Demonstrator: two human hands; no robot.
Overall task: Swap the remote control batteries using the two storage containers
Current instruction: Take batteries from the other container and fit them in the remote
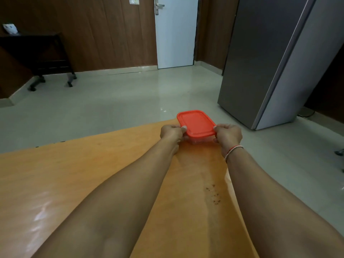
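A small clear storage container with a red lid sits at the far corner of the orange wooden table. My left hand grips its near left corner, thumb on the lid. My right hand grips the near right corner the same way. What lies inside the container is hidden by the lid and my fingers. No remote control, no batteries and no other container are in view.
The table's right edge runs close beside my right forearm, with pale tiled floor beyond. A tall grey cabinet stands at the right. A white door and a dark wheeled stand are at the back.
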